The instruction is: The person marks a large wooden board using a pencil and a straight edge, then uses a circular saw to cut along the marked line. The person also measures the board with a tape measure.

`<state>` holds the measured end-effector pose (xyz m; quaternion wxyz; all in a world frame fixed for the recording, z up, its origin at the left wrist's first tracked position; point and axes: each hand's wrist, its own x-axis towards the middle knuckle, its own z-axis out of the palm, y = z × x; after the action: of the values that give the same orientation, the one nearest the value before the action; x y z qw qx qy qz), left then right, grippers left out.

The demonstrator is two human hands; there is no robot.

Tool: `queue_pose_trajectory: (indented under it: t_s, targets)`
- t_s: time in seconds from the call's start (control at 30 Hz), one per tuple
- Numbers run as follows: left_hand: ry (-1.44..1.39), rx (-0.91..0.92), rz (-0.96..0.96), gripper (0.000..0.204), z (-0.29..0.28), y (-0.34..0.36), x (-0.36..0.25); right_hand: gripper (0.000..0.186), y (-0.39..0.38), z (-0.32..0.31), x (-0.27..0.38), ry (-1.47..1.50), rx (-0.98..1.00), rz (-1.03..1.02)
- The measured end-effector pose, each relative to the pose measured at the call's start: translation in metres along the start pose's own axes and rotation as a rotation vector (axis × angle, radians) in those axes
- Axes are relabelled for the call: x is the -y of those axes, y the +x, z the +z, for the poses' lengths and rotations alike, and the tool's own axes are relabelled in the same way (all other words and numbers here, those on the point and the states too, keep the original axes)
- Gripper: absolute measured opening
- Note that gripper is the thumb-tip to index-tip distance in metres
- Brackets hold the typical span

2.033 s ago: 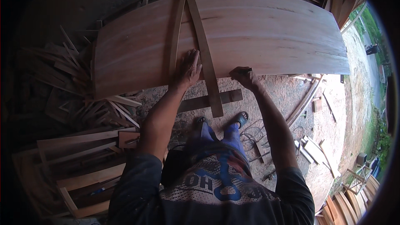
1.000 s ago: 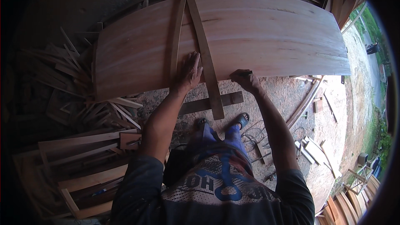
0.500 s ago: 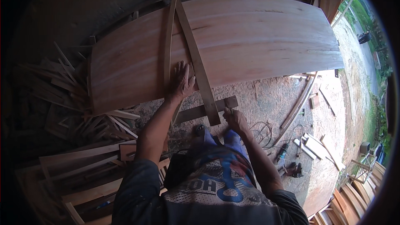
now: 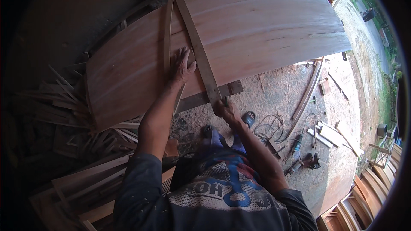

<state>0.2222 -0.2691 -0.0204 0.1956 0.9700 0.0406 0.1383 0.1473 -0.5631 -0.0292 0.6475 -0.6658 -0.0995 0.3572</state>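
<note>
A large curved-edged plywood panel (image 4: 265, 25) lies ahead of me, with two narrow wooden slats across it, a left slat (image 4: 168, 30) and a right slat (image 4: 195, 38), meeting at the far end and spreading toward me. My left hand (image 4: 184, 67) lies on the panel between them, fingers stretched out and thumb apart. A short dark board (image 4: 233, 87) passes under the slats at the panel's near edge. My right hand (image 4: 227, 110) is closed at the right slat's near end and covers its tip. Whatever small thing its fingers hold is hidden.
Scrap strips (image 4: 68, 98) pile up at the left. On the dusty floor at right lie a power tool (image 4: 296, 144), a coiled cable (image 4: 269, 128), white offcuts (image 4: 329, 134) and a long curved strip (image 4: 309, 90). Wooden frames (image 4: 94, 167) stand at lower left.
My right hand has moved left from beside the dark board's end onto the right slat's near end. My left hand stays on the panel. The view has shifted slightly.
</note>
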Motion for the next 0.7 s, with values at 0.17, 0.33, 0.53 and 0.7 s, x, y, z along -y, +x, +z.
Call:
queue_pose_trajectory:
  t_s: [0.17, 0.33, 0.53, 0.7]
  targets:
    - [-0.109, 0.022, -0.008, 0.071, 0.003, 0.001, 0.007, 0.041, -0.005, -0.003, 0.014, 0.126, 0.057, -0.005]
    - [-0.163, 0.007, -0.007, 0.072, 0.006, 0.002, 0.012, 0.039, -0.007, -0.002, 0.017, 0.218, 0.109, 0.011]
    - [-0.173, 0.007, -0.031, 0.072, 0.008, 0.002, 0.014, 0.036, -0.006, -0.003, 0.019, 0.113, 0.03, 0.078]
    - [-0.135, 0.023, -0.047, 0.072, 0.006, 0.004, 0.008, 0.035, -0.003, -0.005, 0.001, 0.092, 0.017, 0.06]
